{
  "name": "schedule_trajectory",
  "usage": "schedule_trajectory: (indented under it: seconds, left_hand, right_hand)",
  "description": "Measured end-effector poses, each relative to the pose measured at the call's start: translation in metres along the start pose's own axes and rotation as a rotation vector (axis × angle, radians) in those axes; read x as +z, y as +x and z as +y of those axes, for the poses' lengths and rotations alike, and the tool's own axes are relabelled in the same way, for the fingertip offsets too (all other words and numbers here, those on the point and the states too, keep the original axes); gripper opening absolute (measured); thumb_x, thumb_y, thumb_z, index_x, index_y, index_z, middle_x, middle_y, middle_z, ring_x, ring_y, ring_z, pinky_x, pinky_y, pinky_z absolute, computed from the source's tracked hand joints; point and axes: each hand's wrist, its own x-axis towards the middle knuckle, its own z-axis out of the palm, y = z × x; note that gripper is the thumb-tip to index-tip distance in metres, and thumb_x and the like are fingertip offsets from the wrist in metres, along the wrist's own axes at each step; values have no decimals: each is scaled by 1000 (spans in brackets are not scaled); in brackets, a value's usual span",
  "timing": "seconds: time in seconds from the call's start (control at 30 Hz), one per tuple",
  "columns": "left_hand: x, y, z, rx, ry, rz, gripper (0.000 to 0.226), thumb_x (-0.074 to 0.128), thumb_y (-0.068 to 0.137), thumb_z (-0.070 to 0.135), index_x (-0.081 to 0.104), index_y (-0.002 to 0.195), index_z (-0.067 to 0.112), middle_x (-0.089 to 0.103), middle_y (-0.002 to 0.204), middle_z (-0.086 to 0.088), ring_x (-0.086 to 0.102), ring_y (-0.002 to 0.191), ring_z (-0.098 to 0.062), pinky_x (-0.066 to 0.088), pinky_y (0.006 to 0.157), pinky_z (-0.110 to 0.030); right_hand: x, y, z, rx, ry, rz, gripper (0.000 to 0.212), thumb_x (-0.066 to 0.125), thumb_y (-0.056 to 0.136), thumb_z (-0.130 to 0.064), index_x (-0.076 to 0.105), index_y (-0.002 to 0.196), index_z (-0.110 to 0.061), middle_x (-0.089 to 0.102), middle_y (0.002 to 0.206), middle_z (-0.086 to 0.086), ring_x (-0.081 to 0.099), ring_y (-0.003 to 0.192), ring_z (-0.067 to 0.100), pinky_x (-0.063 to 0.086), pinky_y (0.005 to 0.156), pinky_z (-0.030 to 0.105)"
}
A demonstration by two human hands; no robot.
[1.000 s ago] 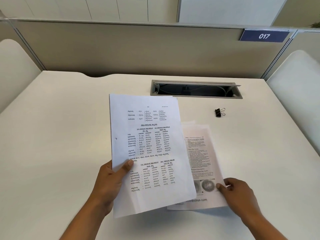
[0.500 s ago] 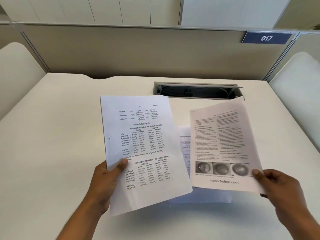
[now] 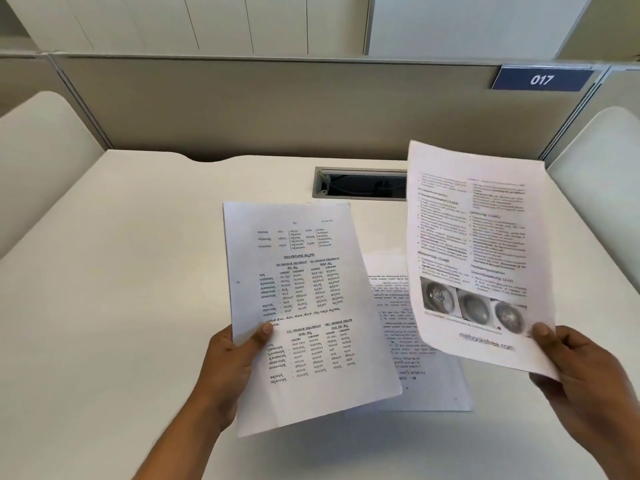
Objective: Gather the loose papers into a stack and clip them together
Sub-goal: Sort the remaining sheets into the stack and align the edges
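Head cam, only view I have: left hand [image 3: 228, 372] grips the table-text page [image 3: 304, 306] at its lower left edge, with the thumb [image 3: 265, 329] pressed on the printed face and the other fingers curled behind, out of sight. The page is held off the desk [image 3: 121, 271], tilted up toward the camera, its top leaning slightly left. There's a faint second edge along the top, so it may be more than one sheet; I can't tell the count. Right hand [image 3: 585, 375] pinches the photo page [image 3: 478, 254] at its lower right corner, thumb on the front and fingers curled underneath. That page is raised higher, slightly motion-blurred, with two text columns and three round greyscale photos near the bottom. The two held pages are apart, not touching. Between and below them a third sheet [image 3: 426, 375] lies flat on the desk, print upside down to me, its left part covered by the table-text page and its upper right by the photo page. The cable slot [image 3: 360, 183] is at the back of the desk, its right end hidden behind the photo page. The partition [image 3: 277, 105] behind it carries a blue "017" plate [image 3: 542, 80].
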Motion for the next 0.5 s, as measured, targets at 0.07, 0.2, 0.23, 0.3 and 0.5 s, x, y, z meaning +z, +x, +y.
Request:
schedule_trajectory:
  seconds: [0.07,0.2,0.23,0.3,0.5]
  left_hand:
    - [5,-1,-1,-8,-4,-21,23,66,93,17,71,115,9,80,104,-11,78,90,-36,62,79,-48]
    - [17,-3,-2,-11,-11,-55,22,64,95,17,71,115,10,80,104,-13,77,91,-36,62,80,-50]
    - [20,-4,-2,-9,-13,-60,21,64,96,18,71,114,11,80,103,-13,78,89,-36,63,78,-48]
    - [25,-5,-1,-3,-25,-71,21,62,96,19,71,114,13,80,102,-13,78,89,-36,63,74,-46]
    - [36,-7,2,20,-71,-72,26,53,102,28,69,120,18,79,110,-4,77,99,-26,60,85,-43]
  right_hand:
    - [13,-2,1,6,65,-76,31,77,46,-46,64,55,-19,68,60,-5,62,52,2,50,47,13]
    - [40,-6,9,10,70,-169,41,89,43,-49,66,61,-20,73,70,4,68,61,9,55,52,19]
    - [47,-7,12,14,55,-182,49,90,42,-54,66,65,-18,74,74,10,69,64,11,56,53,20]
    - [58,-10,17,20,6,-191,60,86,48,-59,66,78,-10,74,86,19,69,69,15,56,57,24]
    - [75,-13,18,-21,-108,-240,34,70,83,-42,69,95,-11,75,101,14,67,83,19,49,73,34]
